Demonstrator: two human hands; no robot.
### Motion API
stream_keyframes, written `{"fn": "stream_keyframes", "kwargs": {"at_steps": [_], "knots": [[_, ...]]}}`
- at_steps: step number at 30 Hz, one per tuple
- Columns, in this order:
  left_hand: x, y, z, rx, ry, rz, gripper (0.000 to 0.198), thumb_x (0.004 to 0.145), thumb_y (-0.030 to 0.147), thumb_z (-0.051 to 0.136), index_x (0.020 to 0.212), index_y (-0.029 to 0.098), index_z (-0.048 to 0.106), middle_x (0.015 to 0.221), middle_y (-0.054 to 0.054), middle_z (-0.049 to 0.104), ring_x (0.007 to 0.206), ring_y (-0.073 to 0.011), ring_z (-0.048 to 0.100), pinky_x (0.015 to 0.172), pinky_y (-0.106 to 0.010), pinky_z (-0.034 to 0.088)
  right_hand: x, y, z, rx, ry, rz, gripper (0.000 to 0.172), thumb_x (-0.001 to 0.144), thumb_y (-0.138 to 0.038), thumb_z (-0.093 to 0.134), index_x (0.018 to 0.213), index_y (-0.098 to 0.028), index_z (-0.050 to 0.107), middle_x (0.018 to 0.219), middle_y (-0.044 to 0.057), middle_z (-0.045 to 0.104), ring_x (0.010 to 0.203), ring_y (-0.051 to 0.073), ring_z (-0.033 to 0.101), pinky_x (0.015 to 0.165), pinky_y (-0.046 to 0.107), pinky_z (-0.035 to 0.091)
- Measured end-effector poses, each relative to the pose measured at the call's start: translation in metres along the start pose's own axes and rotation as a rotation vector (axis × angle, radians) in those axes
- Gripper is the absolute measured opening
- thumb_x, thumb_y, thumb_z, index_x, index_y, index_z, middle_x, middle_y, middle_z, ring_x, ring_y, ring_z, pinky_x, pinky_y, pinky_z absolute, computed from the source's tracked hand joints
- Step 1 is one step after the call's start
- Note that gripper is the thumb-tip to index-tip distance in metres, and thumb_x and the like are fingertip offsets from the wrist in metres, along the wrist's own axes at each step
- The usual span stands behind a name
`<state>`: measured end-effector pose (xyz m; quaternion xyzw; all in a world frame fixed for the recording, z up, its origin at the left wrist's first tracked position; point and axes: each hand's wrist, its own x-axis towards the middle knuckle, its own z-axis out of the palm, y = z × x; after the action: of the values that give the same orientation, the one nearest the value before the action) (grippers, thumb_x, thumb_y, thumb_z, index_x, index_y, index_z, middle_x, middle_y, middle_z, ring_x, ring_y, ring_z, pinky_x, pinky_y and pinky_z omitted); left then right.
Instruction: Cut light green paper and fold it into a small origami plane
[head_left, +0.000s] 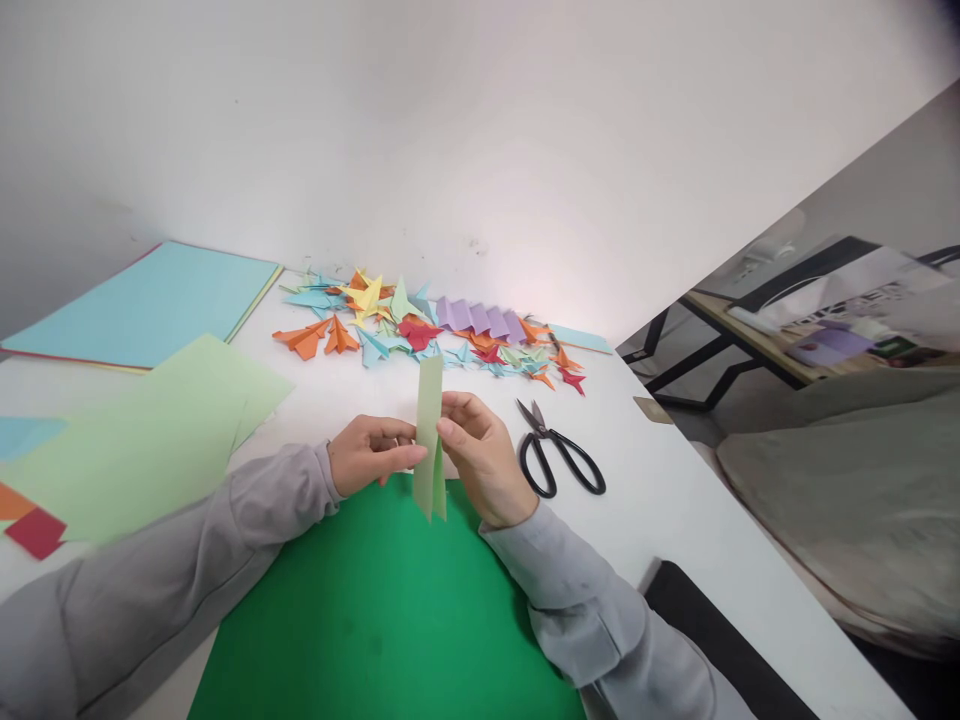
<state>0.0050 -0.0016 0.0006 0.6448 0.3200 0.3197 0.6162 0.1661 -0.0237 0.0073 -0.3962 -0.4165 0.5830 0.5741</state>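
A narrow piece of pale green paper [430, 400], folded lengthwise, stands upright between my two hands above a green mat [375, 610]. Its lower end gapes slightly, so two layers show. My left hand [373, 453] pinches the left side of the paper, thumb in front and fingers behind. On the other side, my right hand [484, 450] grips the right edge between thumb and fingers. Black-handled scissors [551, 447] lie with blades a little apart on the white table, just right of my right hand.
Many folded paper figures [367, 298] in several colours lie along the wall, beside a purple pleated strip [480, 318]. Blue sheets [157, 300] and light green sheets [165, 430] cover the left side. A black flat object [712, 630] lies near the right edge.
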Motion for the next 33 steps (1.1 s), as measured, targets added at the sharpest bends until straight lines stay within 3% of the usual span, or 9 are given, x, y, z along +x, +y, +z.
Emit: {"fn": "stream_keyframes", "kwargs": {"at_steps": [7,13,21,23,25,27,28,30,33], "knots": [[-0.001,0.001,0.004,0.051,0.014,-0.023,0.035,0.067,0.040,0.067,0.089,0.012,0.066,0.060,0.005,0.048,0.042,-0.0049,0.040,0.039,-0.019,0.033,-0.001,0.004,0.001,-0.055,-0.018,-0.019,0.035,0.062,-0.034,0.079,0.089,-0.021,0.061,0.087,0.000,0.063,0.085,0.015,0.060,0.078,0.029,0.047],[-0.005,0.005,0.001,0.013,-0.002,0.001,0.028,0.075,0.040,0.055,0.068,0.014,0.059,0.050,0.005,0.048,0.040,-0.0067,0.044,0.040,-0.020,0.032,0.001,0.001,-0.002,-0.039,-0.004,-0.031,0.033,0.065,-0.029,0.076,0.093,-0.021,0.060,0.089,0.000,0.065,0.086,0.015,0.062,0.078,0.029,0.048],[-0.003,-0.007,-0.004,-0.015,-0.008,0.013,0.031,0.072,0.035,0.043,0.051,0.014,0.052,0.045,-0.001,0.050,0.041,-0.0111,0.047,0.040,-0.024,0.036,0.013,-0.005,-0.014,-0.184,0.119,0.041,0.046,0.059,-0.026,0.070,0.101,-0.019,0.055,0.073,-0.002,0.064,0.057,0.012,0.058,0.054,0.026,0.045],[0.000,-0.011,-0.003,0.067,0.111,0.029,0.024,0.071,0.029,0.043,0.067,0.012,0.060,0.058,-0.003,0.057,0.049,-0.0127,0.052,0.043,-0.024,0.041,0.015,-0.002,-0.018,-0.271,0.127,0.012,0.046,0.060,-0.027,0.067,0.103,-0.018,0.052,0.070,-0.003,0.061,0.055,0.011,0.056,0.051,0.024,0.043],[0.004,-0.016,-0.002,0.213,0.337,0.116,0.038,0.068,0.022,0.046,0.103,0.011,0.058,0.093,-0.010,0.062,0.073,-0.0178,0.060,0.050,-0.026,0.048,0.017,0.002,-0.022,-0.395,0.125,-0.023,0.048,0.063,-0.027,0.064,0.108,-0.018,0.049,0.071,-0.003,0.061,0.057,0.012,0.056,0.051,0.024,0.043],[0.006,-0.020,-0.004,0.468,0.525,0.286,0.061,0.068,0.017,0.049,0.128,0.014,0.041,0.127,-0.017,0.047,0.105,-0.0252,0.055,0.067,-0.035,0.054,0.018,0.005,-0.026,-0.557,0.112,-0.036,0.050,0.065,-0.026,0.059,0.112,-0.018,0.046,0.072,-0.002,0.060,0.059,0.014,0.057,0.053,0.026,0.044],[0.006,-0.022,-0.005,0.625,0.538,0.387,0.062,0.069,0.014,0.049,0.129,0.014,0.040,0.133,-0.018,0.042,0.115,-0.0275,0.048,0.078,-0.041,0.053,0.017,0.006,-0.028,-0.640,0.105,-0.032,0.050,0.066,-0.026,0.057,0.114,-0.018,0.044,0.073,-0.001,0.060,0.061,0.014,0.058,0.054,0.027,0.044],[0.007,-0.024,-0.009,0.893,0.399,0.554,0.045,0.072,0.009,0.048,0.116,0.014,0.053,0.131,-0.016,0.046,0.122,-0.0277,0.043,0.094,-0.047,0.045,0.016,0.006,-0.029,-0.783,0.099,-0.025,0.049,0.068,-0.023,0.054,0.116,-0.017,0.043,0.074,-0.001,0.060,0.060,0.014,0.058,0.056,0.027,0.045],[0.011,-0.023,-0.018,1.102,0.109,0.649,0.025,0.076,0.006,0.045,0.089,0.015,0.065,0.106,-0.010,0.065,0.104,-0.0236,0.055,0.092,-0.043,0.045,0.015,0.001,-0.027,-0.959,0.074,-0.024,0.051,0.068,-0.019,0.051,0.119,-0.016,0.042,0.073,-0.002,0.058,0.055,0.013,0.055,0.056,0.027,0.043]]}}
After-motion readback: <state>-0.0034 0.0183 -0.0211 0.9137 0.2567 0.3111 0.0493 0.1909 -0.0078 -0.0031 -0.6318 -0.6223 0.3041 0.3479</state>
